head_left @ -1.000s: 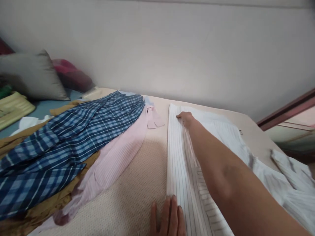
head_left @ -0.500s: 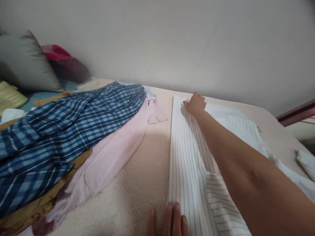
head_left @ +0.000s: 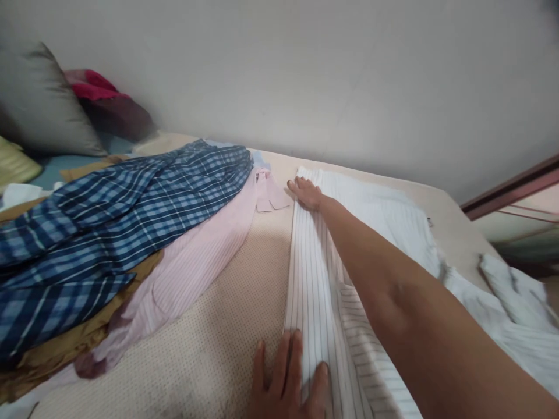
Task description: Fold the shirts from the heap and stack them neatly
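A white shirt with dark pinstripes [head_left: 309,273] lies spread on the bed, its left side folded over into a long straight edge. My right hand [head_left: 306,193] reaches across it and rests flat on the far end of that edge, fingers out toward the left. Close to me, my left hand [head_left: 286,381] lies with its fingers spread, partly on the bed cover and partly on the near end of the same edge. The right forearm covers much of the shirt's middle.
To the left lie a blue plaid shirt [head_left: 144,203] and a pink striped shirt [head_left: 205,256] on a patterned beige bed cover [head_left: 244,291]. A grey pillow [head_left: 52,110] leans by the wall [head_left: 279,75]. The bed's right edge is near a reddish rail [head_left: 515,186].
My right hand has shifted left and slightly nearer, onto the folded edge. My left hand has come further into view over the near end. The view has turned slightly right.
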A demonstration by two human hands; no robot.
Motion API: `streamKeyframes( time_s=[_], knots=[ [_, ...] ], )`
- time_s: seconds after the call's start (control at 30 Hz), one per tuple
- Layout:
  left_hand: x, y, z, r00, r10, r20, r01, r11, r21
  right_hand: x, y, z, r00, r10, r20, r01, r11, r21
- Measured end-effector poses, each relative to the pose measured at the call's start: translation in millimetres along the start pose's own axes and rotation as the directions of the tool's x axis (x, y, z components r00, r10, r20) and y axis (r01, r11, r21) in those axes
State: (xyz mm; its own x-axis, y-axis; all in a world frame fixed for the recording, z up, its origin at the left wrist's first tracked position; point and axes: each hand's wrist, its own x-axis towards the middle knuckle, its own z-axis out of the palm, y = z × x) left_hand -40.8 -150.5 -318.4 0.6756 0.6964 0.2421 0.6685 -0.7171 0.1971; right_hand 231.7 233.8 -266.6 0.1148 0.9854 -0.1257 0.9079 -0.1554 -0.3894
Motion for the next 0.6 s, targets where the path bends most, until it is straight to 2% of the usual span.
streamKeyframes(
  time_s=[0.1, 0.2, 0.27, 0.33, 0.4, 0.5, 0.57, 0.6],
  knots=[
    [-1.0, -3.9, 1.6, 0.999, -0.004, 0.05, 0.007, 0.999, -0.052, -83.6, -22.3, 8.8, 0.996, -0.06, 0.07, 0.056, 0.997, 0.054],
    [0.4, -9.0, 0.5, 0.989, 0.041, 0.142, -0.027, 0.995, -0.099, -174.5, -45.6, 43.6, 0.99, -0.124, 0.068, 0.126, 0.992, -0.016],
    [3.2, -10.8, -4.1, 0.97, 0.056, 0.236, -0.026, 0.992, -0.127, -213.8, -57.5, 67.0, 0.988, -0.156, 0.002, 0.156, 0.984, -0.088],
    [7.0, -10.3, -11.7, 0.948, 0.031, 0.318, 0.01, 0.992, -0.127, -230.5, -67.1, 79.0, 0.981, -0.181, -0.067, 0.173, 0.978, -0.115],
    [11.4, -8.4, -21.4, 0.928, 0.011, 0.372, 0.033, 0.993, -0.112, -234.7, -73.2, 75.1, 0.982, -0.175, -0.075, 0.168, 0.982, -0.088],
    [17.8, -6.1, -37.5, 0.898, -0.005, 0.439, 0.041, 0.996, -0.073, -251.0, -67.4, 46.3, 0.976, -0.219, -0.016, 0.219, 0.975, 0.031],
    [20.4, -5.9, -45.7, 0.892, -0.028, 0.451, 0.045, 0.999, -0.028, -279.2, -49.0, 21.0, 0.97, -0.226, -0.094, 0.233, 0.969, 0.077],
    [20.9, -5.8, -47.8, 0.9, -0.011, 0.435, 0.021, 1.0, -0.02, -296.7, -35.3, 8.5, 0.968, -0.173, -0.18, 0.189, 0.979, 0.079]
  ],
)
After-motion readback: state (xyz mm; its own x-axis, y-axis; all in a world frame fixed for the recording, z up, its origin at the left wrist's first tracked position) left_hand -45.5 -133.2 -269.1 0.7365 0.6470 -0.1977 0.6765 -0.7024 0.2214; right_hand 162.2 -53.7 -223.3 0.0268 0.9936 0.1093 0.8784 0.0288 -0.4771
